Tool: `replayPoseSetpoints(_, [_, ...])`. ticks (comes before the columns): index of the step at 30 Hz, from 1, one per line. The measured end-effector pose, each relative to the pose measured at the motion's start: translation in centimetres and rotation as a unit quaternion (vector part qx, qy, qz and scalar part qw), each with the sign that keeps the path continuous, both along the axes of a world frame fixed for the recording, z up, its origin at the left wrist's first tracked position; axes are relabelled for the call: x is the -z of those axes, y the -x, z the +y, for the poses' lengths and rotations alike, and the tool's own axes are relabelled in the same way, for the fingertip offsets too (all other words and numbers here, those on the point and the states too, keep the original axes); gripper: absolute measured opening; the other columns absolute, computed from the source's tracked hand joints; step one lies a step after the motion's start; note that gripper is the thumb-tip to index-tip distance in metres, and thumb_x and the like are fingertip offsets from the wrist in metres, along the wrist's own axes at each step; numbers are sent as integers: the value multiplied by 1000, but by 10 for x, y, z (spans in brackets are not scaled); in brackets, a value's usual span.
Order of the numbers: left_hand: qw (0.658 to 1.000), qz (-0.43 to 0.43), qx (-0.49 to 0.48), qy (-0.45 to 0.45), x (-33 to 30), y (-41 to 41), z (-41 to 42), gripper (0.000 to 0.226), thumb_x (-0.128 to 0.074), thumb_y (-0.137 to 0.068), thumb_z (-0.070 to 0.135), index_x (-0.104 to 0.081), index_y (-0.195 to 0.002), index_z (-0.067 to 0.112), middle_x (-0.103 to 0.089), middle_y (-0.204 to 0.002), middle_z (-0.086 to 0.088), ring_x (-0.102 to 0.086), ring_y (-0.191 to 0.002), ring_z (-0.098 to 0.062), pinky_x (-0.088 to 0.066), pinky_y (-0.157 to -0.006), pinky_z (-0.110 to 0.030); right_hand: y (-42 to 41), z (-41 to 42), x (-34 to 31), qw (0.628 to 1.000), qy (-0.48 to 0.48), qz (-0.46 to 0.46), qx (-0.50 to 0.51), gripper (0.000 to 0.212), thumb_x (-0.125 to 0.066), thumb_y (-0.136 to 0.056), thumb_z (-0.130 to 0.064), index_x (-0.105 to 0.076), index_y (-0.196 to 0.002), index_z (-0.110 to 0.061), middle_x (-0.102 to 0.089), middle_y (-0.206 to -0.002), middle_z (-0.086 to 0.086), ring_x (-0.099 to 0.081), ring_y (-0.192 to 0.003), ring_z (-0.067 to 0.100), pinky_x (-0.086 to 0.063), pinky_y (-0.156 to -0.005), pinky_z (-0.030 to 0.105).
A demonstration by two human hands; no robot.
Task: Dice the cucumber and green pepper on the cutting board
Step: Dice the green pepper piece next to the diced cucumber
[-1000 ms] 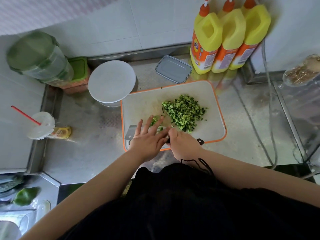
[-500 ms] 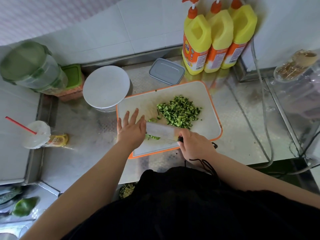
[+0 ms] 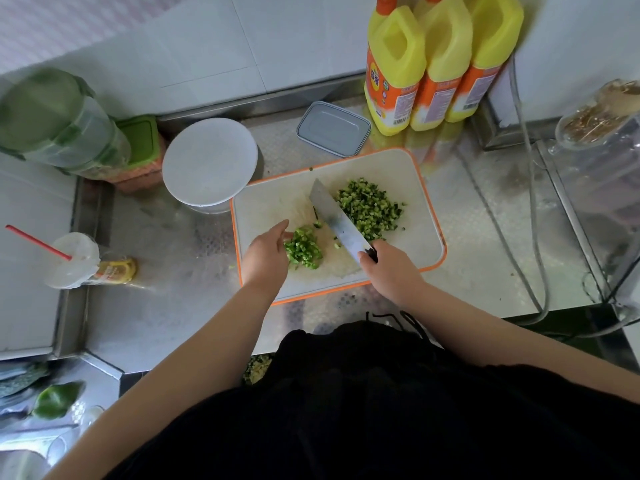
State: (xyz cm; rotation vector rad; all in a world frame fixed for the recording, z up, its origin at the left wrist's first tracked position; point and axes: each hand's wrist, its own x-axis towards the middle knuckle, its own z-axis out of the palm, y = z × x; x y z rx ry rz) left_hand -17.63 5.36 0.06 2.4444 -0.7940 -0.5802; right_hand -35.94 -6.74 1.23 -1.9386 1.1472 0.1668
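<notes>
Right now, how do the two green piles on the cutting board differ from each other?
The small pile is brighter green; the large pile mixes pale flesh with dark green skin. The small pile lies near the front of the cutting board, beside the left hand; the large pile lies farther back, to the right. The knife, held by the right hand, lies between them. Both are finely diced.

Right hand point(image 3: 389, 270) hides the knife's point(image 3: 337, 220) handle.
</notes>
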Motion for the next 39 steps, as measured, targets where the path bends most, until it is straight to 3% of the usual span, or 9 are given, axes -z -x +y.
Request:
replayPoseSetpoints(3, [1000,-6,14,9,4,1,2,51,-36,-98,9,-46,-142,32,-58,-133,9,-57,-115,-13,-49,-85,-30,-6,0,8,1000,-10,9,-14,30,-42,-99,-31,-36,-73,-17,-44,-69,-1,-52,-71,26,-39,-64,33])
replayPoseSetpoints(9, [998,-50,41,20,13,4,3,36,-51,-98,20,-56,-134,21,-62,-128,2,-49,-124,-20,-42,-102,-37,-9,3,18,999,-21,25,-33,33,-41,-99,-28,-32,-69,-20,-45,-68,0,-51,-65,25,-40,-61,33])
replayPoseSetpoints(13, [996,-70,40,22,14,10,2,32,-52,-98,20,-59,-129,18,-59,-128,1,-45,-124,-20,-37,-102,-34,-12,-1,24,997,-33,48,-45,32,-38,-99,-27,-33,-69,-18,-46,-67,2,-50,-62,23,-44,-61,34])
replayPoseSetpoints(19, [996,-78,43,20,14,9,1,30,-48,-99,21,-61,-126,19,-59,-126,2,-43,-124,-19,-36,-103,-34,-14,-25,24,997,9,68,-18,34,-38,-97,-22,-31,-64,-16,-37,-63,2,-36,-55,17,-25,-48,29])
replayPoseSetpoints(31, [995,-77,61,18,11,8,0,30,-46,-100,24,-61,-126,19,-59,-127,3,-42,-125,-19,-37,-104,-36,-16,-54,18,996,36,83,17,34,-38,-96,-24,-30,-64,-16,-38,-65,4,-39,-60,21,-26,-49,31])
replayPoseSetpoints(36, [995,-73,56,23,13,9,0,30,-44,-101,24,-62,-125,19,-59,-126,3,-43,-124,-18,-37,-104,-37,-17,-43,11,998,31,63,-2,36,-39,-98,-20,-28,-64,-15,-35,-62,3,-32,-53,16,-22,-47,30])
replayPoseSetpoints(39, [995,-68,63,23,14,12,-1,30,-43,-101,23,-61,-125,18,-59,-126,2,-43,-124,-19,-38,-105,-39,-26,-31,10,998,17,57,-32,35,-39,-98,-23,-31,-65,-16,-39,-63,3,-38,-55,18,-25,-47,30])
